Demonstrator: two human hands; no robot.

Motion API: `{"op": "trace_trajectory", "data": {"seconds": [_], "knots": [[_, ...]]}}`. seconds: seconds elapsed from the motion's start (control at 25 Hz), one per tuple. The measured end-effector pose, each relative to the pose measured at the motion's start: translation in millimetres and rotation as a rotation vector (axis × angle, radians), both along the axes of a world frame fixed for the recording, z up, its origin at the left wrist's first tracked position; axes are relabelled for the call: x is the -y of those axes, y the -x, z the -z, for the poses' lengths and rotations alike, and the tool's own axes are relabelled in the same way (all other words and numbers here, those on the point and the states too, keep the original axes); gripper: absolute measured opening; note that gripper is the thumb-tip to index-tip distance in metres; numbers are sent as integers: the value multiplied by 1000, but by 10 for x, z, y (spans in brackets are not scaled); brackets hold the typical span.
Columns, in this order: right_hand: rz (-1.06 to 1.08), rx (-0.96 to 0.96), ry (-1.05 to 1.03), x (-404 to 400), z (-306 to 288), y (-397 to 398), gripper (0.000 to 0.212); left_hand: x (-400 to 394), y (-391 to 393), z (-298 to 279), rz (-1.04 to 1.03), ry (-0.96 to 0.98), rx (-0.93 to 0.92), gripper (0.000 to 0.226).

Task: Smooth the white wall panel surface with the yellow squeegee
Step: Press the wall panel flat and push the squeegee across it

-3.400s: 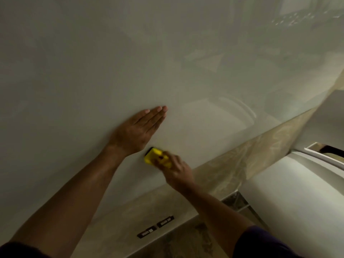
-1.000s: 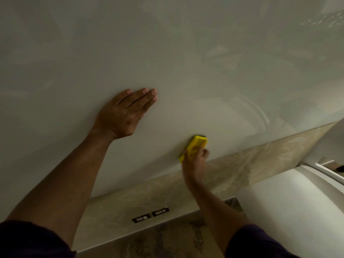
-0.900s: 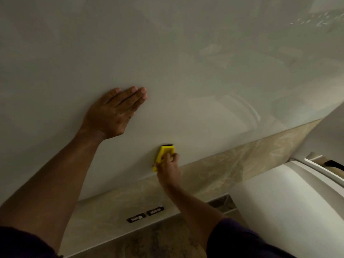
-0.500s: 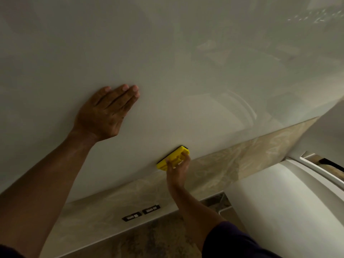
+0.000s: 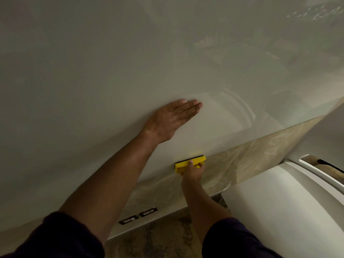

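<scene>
Currently right hand (image 5: 191, 174) grips yellow squeegee (image 5: 189, 161) at white wall panel (image 5: 111, 71) bottom edge; left hand (image 5: 173, 120) flat, fingers extended, on panel above squeegee.

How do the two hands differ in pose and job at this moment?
The left hand lies flat and open on the white wall panel, fingers straight and together; the right hand is curled around the yellow squeegee. The left hand sits higher up the panel; the right hand works at its lower edge, by the marbled strip. The left hand holds nothing. Both arms reach out from dark sleeves.
</scene>
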State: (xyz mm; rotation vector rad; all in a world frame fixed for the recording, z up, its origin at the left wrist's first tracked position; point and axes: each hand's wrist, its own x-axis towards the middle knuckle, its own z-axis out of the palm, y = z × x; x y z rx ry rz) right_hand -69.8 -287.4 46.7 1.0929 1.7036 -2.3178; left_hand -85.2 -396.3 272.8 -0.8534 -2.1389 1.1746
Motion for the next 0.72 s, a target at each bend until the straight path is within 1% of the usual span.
{"op": "trace_trajectory", "data": {"seconds": [0.12, 0.24, 0.32, 0.36, 0.48, 0.52, 0.64, 0.72], "knots": [[2, 27, 149, 146, -14, -131, 42, -79, 20, 80, -59, 10, -28, 73], [45, -52, 69, 17, -56, -5, 44, -107, 44, 151, -92, -14, -39, 70], [70, -56, 21, -3, -98, 59, 44, -122, 63, 167, -105, -23, -43, 70], [88, -33, 38, 16, -101, 59, 44, -119, 67, 173, -101, -24, -43, 71], [45, 80, 204, 105, -144, 23, 40, -124, 59, 146, -124, 20, -22, 70], [52, 70, 206, 68, -159, 41, 39, -125, 57, 155, -114, 45, -12, 69], [135, -27, 92, -72, -184, 146, 40, -140, 69, 189, -153, 90, 46, 66], [124, 17, 113, -45, -158, 180, 42, -161, 61, 210, -192, 88, 93, 63]]}}
